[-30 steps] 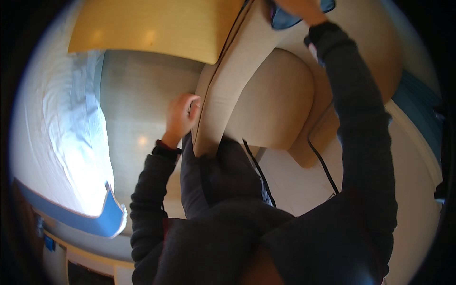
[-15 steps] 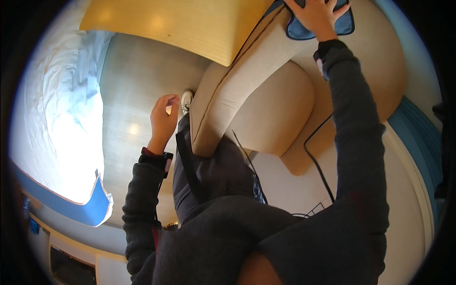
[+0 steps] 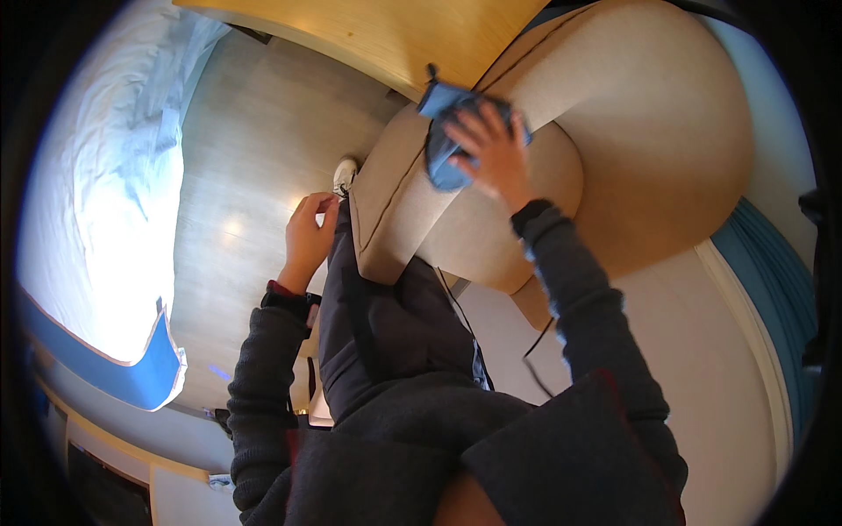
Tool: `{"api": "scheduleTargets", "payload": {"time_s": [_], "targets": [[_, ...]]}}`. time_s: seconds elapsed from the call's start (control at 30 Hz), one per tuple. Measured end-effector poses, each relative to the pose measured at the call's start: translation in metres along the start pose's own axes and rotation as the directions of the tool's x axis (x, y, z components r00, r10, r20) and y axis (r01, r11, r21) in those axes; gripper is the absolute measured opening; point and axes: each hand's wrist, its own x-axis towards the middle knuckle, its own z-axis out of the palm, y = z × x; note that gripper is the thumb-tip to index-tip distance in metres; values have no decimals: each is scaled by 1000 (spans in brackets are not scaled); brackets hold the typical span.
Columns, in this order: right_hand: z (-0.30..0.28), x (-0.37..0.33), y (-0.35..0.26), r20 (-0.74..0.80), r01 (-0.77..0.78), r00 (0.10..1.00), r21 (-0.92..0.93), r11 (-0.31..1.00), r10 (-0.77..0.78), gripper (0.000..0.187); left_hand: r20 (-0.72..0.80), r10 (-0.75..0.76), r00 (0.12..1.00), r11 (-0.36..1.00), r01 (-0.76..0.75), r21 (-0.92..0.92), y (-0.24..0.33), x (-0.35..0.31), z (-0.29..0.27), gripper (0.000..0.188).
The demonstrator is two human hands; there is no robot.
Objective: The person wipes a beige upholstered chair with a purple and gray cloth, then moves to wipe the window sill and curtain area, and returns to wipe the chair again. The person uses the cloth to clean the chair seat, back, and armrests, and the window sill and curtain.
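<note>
1. Spreading over a blue cloth [image 3: 445,167], the right hand [image 3: 498,158] lies palm down, its fingers fanned toward the far left and its thumb set lower, on the left. The hand is a little blurred; I cannot tell whether it grasps the fabric or only presses on it.
2. The cloth sits bunched beneath that hand, over the beige armrest [image 3: 399,210] of a sofa, just on the near side of the yellowish wooden tabletop [image 3: 377,35]. Its dark-edged far left end sticks up.
3. The right sleeve [image 3: 579,289] runs from the near right toward the far left, the elbow bent and the forearm slanting across the sofa's seat cushion [image 3: 491,237].
4. The left hand [image 3: 307,235] is released, held up to the left of the armrest, with the fingers loosely curled to the right and the thumb close to them.
5. The left sleeve [image 3: 267,377] rises from the near edge, the forearm leaning slightly right up to a dark band at the wrist.
6. A pale shoe [image 3: 345,175] shows just beyond the left hand on the grey floor [image 3: 254,131]; a white-covered bed [image 3: 123,219] stands to the left, a blue curtain [image 3: 763,254] hangs far to the right.
</note>
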Motion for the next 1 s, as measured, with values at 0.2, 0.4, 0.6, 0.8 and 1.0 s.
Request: {"api": "scheduleTargets", "payload": {"time_s": [0.2, 0.4, 0.6, 0.8, 1.0], "targets": [[-32, 63, 81, -581, -295, 798, -144, 945, 160, 42, -45, 119, 992, 992, -117, 53, 0, 7, 17, 16], [30, 7, -32, -308, -170, 942, -98, 981, 132, 46, -49, 183, 982, 976, -188, -112, 23, -7, 63, 20], [93, -57, -144, -231, -46, 970, 149, 988, 80, 51, -95, 5, 995, 996, -13, -83, -27, -93, 55, 18], [73, -38, -90, -327, 198, 932, 102, 975, -155, 66, -266, -186, 946, 982, 186, -26, -77, -201, 65, 19], [69, -20, -64, -384, 218, 899, -27, 976, -212, 63, -312, -386, 868, 919, 333, -211, -76, -223, 111, 26]]}}
